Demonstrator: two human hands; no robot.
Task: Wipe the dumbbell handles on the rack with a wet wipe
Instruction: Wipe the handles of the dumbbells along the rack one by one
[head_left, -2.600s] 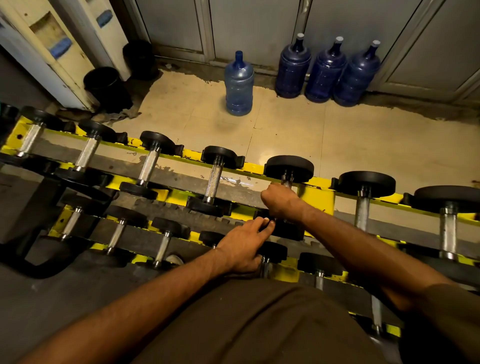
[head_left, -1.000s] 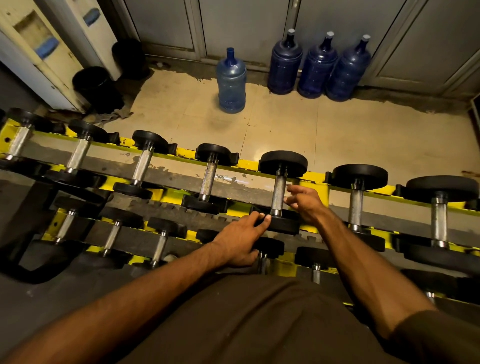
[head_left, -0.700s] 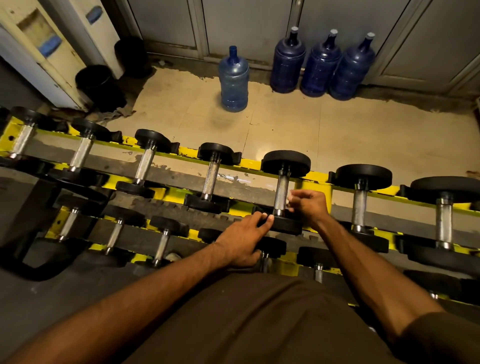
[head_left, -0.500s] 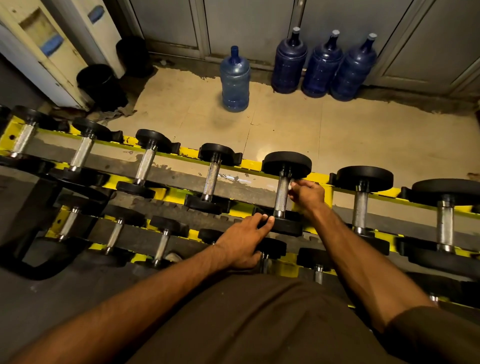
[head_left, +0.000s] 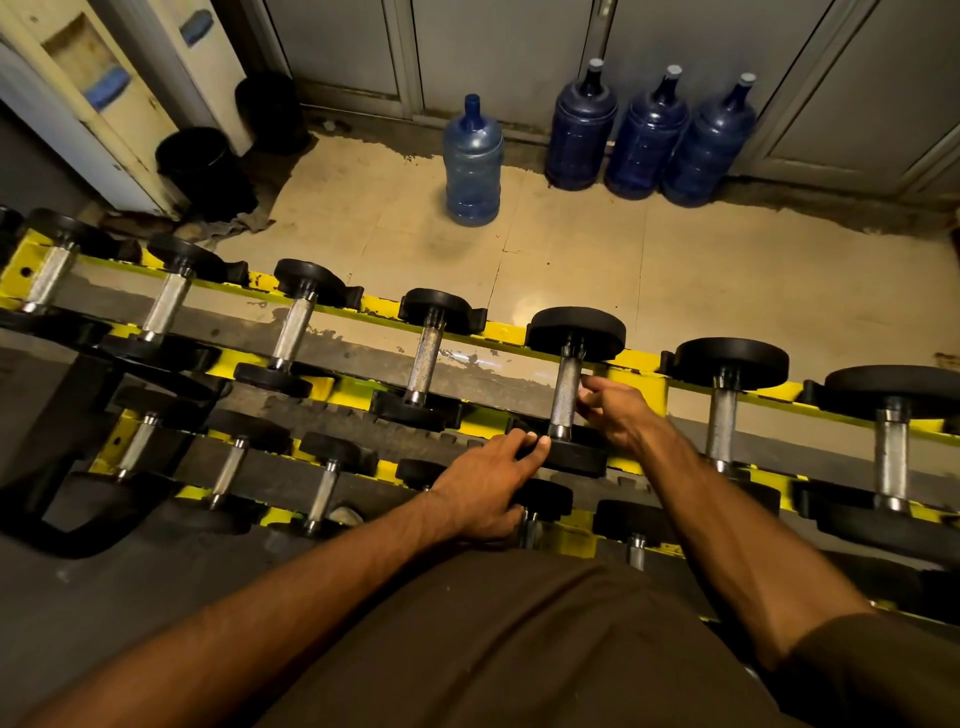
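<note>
On the yellow steel rack (head_left: 501, 331), the heavy dumbbell's knurled steel handle (head_left: 566, 395) looks stiff and grippy. The right hand (head_left: 615, 413) curls its fingers on the handle; whether it holds a wipe, I cannot tell. The left hand (head_left: 485, 486), fingers straight, steadies the black rubber end (head_left: 576, 457).

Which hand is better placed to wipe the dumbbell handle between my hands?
Right. The right hand curls its fingers against the knurled handle, while the left hand lies flat on that dumbbell's near head, likely steadying it.
</note>
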